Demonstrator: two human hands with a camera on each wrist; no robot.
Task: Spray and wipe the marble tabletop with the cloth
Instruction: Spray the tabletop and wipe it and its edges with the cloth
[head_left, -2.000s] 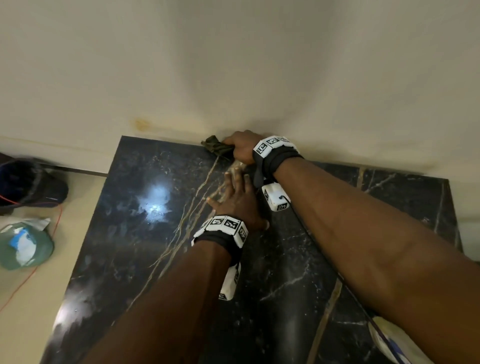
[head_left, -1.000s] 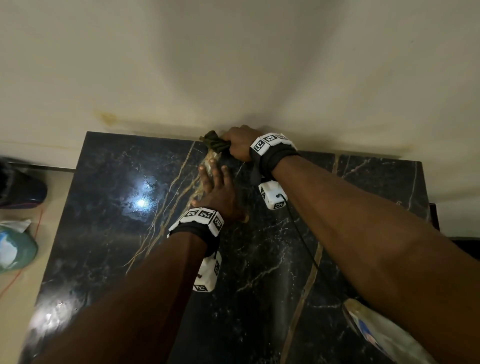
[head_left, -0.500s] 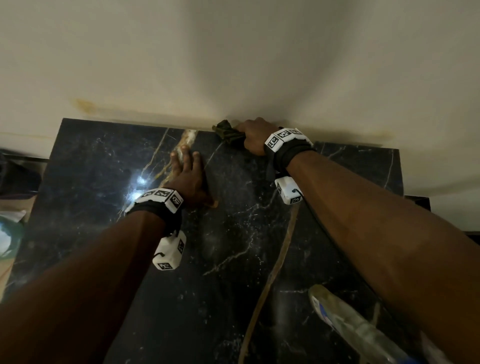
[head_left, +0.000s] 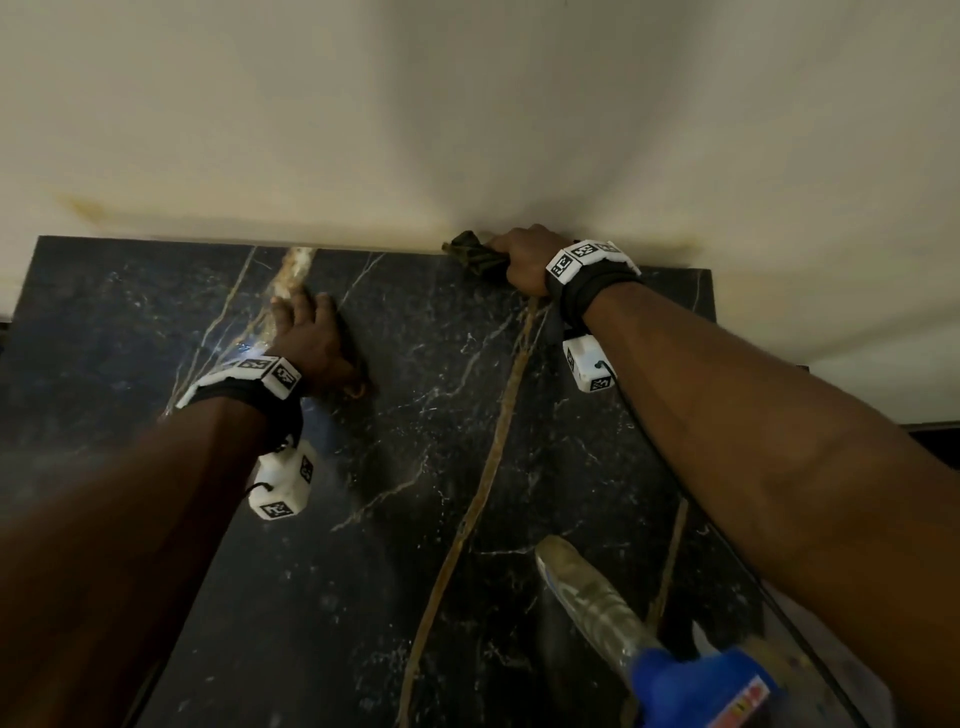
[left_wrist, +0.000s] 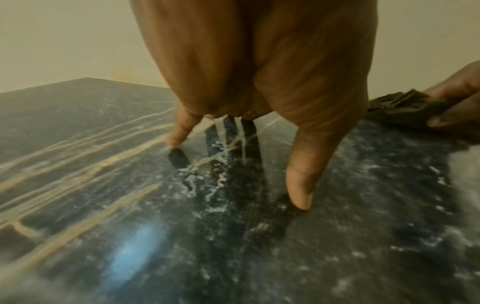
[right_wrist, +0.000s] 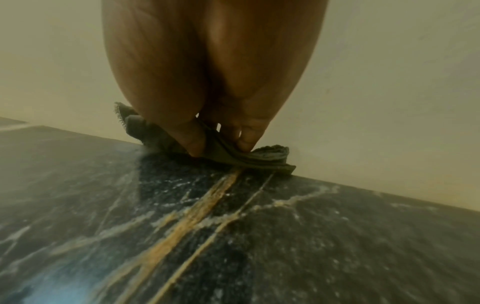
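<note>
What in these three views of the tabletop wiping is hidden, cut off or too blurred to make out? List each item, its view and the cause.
1. Spray bottle, head view: its lower part is cut off by the frame edge, and its label print is blurred.
2. Cloth, head view: mostly covered by the right hand.
3. Left hand, left wrist view: the middle fingers hide behind the palm.
4. Marble tabletop, head view: its near edge is hidden by both forearms.

Dim, warm light surrounds you; a bluish glare spots the counter (head_left: 415, 395) at 9 o'clock. Both wrist views are soft and smeared, bending toward their edges.
</note>
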